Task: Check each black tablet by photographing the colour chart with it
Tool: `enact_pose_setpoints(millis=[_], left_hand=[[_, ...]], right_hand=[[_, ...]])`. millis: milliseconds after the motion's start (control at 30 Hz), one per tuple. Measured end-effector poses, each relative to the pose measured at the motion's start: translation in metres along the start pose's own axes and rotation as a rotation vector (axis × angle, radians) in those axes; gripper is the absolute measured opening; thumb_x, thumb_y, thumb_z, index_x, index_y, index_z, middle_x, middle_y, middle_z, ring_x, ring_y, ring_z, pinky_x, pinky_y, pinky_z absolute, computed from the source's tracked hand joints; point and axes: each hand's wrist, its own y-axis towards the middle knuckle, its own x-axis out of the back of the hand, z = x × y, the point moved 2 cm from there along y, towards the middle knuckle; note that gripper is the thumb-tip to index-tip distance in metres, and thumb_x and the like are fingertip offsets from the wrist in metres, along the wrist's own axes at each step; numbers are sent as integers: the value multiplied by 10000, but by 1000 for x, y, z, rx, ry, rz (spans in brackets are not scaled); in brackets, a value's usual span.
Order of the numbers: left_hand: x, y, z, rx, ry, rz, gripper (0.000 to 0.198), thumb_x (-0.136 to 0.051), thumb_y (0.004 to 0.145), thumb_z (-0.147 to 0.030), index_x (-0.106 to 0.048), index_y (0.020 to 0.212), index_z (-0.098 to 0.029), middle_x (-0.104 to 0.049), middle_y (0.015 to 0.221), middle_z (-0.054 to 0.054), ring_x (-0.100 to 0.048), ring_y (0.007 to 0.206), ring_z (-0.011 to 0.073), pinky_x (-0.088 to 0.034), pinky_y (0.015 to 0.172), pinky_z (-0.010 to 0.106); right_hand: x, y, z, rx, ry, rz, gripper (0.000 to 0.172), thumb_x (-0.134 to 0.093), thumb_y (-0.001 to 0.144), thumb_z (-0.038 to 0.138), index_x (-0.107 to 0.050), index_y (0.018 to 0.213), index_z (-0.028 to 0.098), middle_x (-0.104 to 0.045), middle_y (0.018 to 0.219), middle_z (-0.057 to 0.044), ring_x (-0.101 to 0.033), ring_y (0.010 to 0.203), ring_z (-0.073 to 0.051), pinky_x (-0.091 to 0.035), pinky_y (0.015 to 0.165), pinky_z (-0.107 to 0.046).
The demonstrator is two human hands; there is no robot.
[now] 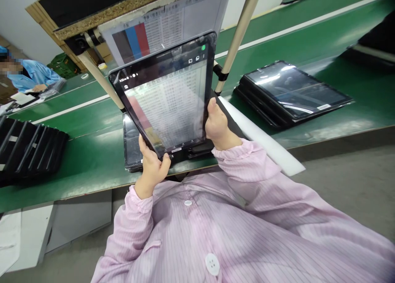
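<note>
I hold a black tablet (166, 93) up in front of me, tilted, with its screen lit. The screen shows a camera picture of the printed chart (173, 24) that hangs behind it, with black, blue and red bars. My left hand (152, 168) grips the tablet's lower left corner, thumb on the front edge. My right hand (217, 126) is closed on its right edge. Under the tablet another dark tablet (132, 145) lies flat on the green bench (92, 159).
A stack of black tablets (293, 91) lies on the bench to the right. A black ribbed tray (27, 149) stands at the left. A white foam strip (265, 141) runs beside my right arm. Two cream frame poles (239, 32) rise behind. Another person in blue (33, 75) works far left.
</note>
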Motion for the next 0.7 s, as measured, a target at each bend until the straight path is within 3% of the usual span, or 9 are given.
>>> enact_pose_setpoints(millis=[133,267,467,700], left_hand=[[-1,1,1,-111,-11,16,1076,-675,794,-305,17,1585,-75,-193,1629,287,-126,1568,368,-172,1254,568],[2,4,-1,-171,-145,62,968,-606,873,-269,30,1600,-205,-78,1692,190,-119,1579,298,-167,1269,487],[13,8,-18,-88,-275,68,884,-575,898,-265,-50,1609,-297,-121,1707,92,-161,1574,274,-210,1267,450],[18,5,-31,-92,-272,55,880,-580,904,-241,-60,1611,-307,-165,1692,97,-184,1569,270,-188,1272,469]], right_hand=[[-2,1,6,-4,-50,29,695,-402,809,899,-601,756,236,-698,915,-37,-609,1212,-267,-546,1021,-471],[-7,1,21,-72,-65,99,735,-361,834,890,-635,781,210,-691,882,-23,-658,1123,-254,-566,974,-458],[-15,3,49,-152,-7,214,628,-391,943,751,-718,1050,226,-721,1006,-19,-664,1158,-246,-557,985,-426],[-14,6,51,-165,-6,211,659,-403,924,771,-719,1138,233,-729,984,-22,-676,1145,-248,-564,967,-407]])
